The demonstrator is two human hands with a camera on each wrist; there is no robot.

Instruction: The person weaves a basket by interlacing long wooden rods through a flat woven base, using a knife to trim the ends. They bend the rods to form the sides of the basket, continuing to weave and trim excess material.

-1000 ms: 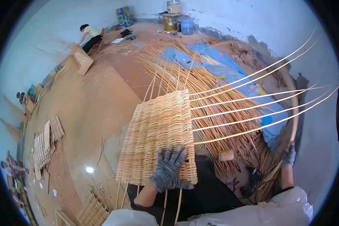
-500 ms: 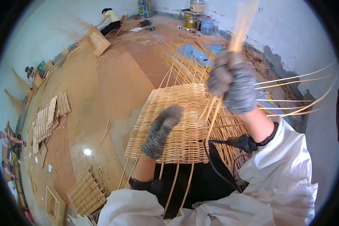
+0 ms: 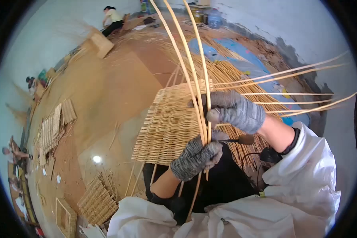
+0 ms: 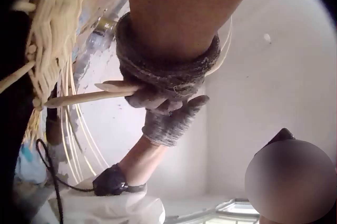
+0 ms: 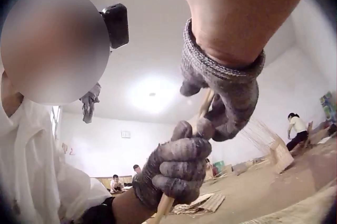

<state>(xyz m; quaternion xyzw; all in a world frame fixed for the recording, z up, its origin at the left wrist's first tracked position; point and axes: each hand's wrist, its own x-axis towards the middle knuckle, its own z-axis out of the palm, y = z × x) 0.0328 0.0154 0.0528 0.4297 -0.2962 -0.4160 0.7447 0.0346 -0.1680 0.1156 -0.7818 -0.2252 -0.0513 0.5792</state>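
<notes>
Three pale wicker rods (image 3: 183, 43) stand upright in front of me in the head view. My gloved left hand (image 3: 196, 156) grips them low, with its fingers curled round; the cut ends (image 4: 87, 97) stick out in the left wrist view. Higher up, my gloved right hand (image 3: 238, 112) holds the rods between thumb and fingers, some of its fingers hidden behind them. Behind both hands a woven wicker panel (image 3: 166, 119) lies across my lap, with long stakes (image 3: 293, 94) running out to the right. A wooden-handled tool (image 3: 246, 139) with a thin shaft sits by its right edge.
Beyond the panel lies a pile of rods (image 3: 230, 73) on blue sheeting (image 3: 248, 61). Woven pieces (image 3: 53, 127) lie on the floor at left, with another (image 3: 98, 200) at lower left. A person (image 3: 113, 22) sits at the back wall beside a woven piece (image 3: 101, 43).
The right hand reached down at the far right, brought up a bundle of rods and now has it over the panel. My left hand left the panel and took hold of their lower ends.
</notes>
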